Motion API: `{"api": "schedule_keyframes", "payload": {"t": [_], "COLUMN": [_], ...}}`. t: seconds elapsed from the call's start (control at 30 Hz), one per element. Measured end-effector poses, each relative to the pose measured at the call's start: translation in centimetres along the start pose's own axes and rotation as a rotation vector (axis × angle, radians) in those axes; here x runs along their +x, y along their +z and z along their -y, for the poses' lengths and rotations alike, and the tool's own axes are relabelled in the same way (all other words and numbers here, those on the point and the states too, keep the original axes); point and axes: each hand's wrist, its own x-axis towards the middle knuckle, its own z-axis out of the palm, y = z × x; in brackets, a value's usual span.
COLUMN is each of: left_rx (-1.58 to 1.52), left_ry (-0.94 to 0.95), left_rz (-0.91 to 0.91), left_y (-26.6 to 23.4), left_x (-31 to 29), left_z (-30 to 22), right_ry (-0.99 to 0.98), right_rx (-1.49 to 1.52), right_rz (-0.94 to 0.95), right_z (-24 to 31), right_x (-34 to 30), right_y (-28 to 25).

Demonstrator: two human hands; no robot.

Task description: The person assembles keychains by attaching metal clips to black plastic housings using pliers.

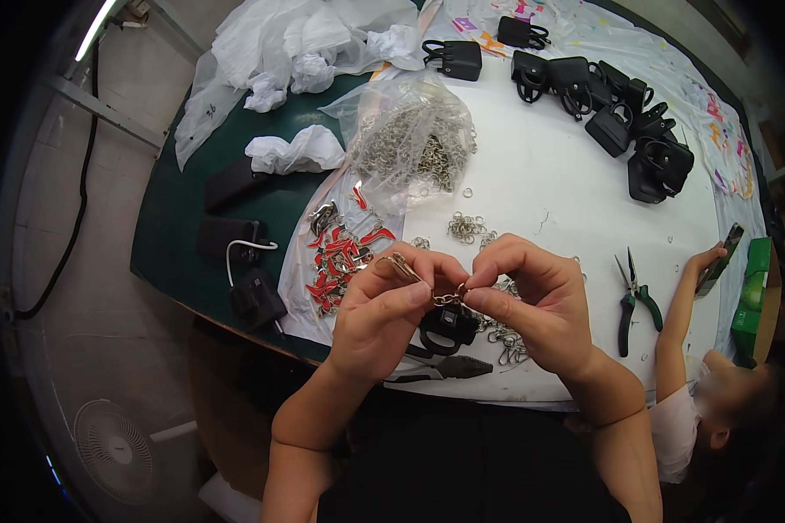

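In front of my body, my left hand [377,307] is closed on a short metal key chain [446,300], with a shiny clasp or ring showing at its fingers. My right hand [541,305] pinches the other end of the chain, where a small ring seems to sit between thumb and forefinger. Just below the fingertips is a small black bag charm [450,326]; whether it hangs from the chain cannot be made out. Black-handled pliers [453,367] lie at the near table edge, beneath my hands. Loose metal clasps [510,344] lie beside my right hand, partly hidden by it.
Red shoe-shaped charms [336,266] lie left, below a clear bag of chains [419,139]. Small rings [467,228] are scattered mid-table. Black mini bags [610,126] cluster far right. Green-handled needle-nose pliers [637,309] lie right, near another person's arm [672,340] holding a phone-like object [720,261].
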Motion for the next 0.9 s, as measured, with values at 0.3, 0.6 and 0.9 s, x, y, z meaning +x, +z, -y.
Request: {"api": "schedule_keyframes", "payload": {"t": [0.3, 0.6, 0.9], "left_rx": [0.102, 0.877, 1.464], "left_ry": [0.105, 0.572, 0.379], "left_rz": [0.005, -0.051, 0.019], "left_y": [-0.7, -0.3, -2.6], "left_x": [-1.1, -2.4, -5.9], "left_z": [0.2, 0.7, 2.5], "right_ry": [0.094, -0.078, 0.147], "right_rx": [0.228, 0.258, -0.198], "right_rz": [-0.018, 0.028, 0.323], "right_z": [0.6, -0.8, -2.0], "right_x": [-0.1, -0.3, 0.2], "right_y": [0.2, -0.3, -3.1]}}
